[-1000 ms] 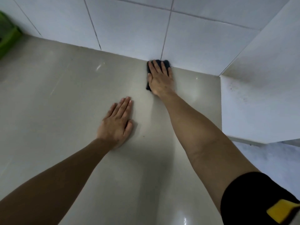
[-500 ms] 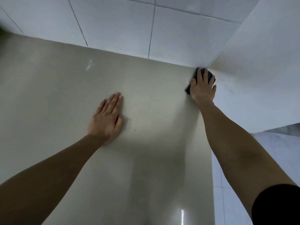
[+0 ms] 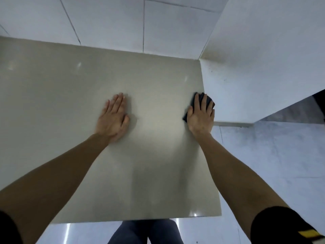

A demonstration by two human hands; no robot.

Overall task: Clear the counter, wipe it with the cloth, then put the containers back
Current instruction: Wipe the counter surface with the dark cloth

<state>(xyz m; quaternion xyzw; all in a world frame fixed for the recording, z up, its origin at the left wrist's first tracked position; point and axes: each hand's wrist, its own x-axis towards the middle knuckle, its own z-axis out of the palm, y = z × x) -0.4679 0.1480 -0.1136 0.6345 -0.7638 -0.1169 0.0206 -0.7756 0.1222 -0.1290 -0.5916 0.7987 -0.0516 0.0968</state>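
The beige counter (image 3: 70, 106) fills the middle of the head view, with no containers on it. A dark cloth (image 3: 209, 100) lies at the counter's right edge, against the white side wall. My right hand (image 3: 200, 117) lies flat on the cloth with straight fingers, pressing it down, and covers most of it. Flat on the bare counter near its middle, palm down, rests my left hand (image 3: 113, 118), holding nothing.
White tiled wall (image 3: 114, 23) runs along the counter's back edge. A white side wall (image 3: 255, 71) bounds it on the right, with floor (image 3: 272, 164) beyond. The counter's front edge is near my legs (image 3: 146, 231).
My right hand slid the cloth from the middle of the back edge to the back right corner, then forward along the right edge. The left hand stayed flat in place.
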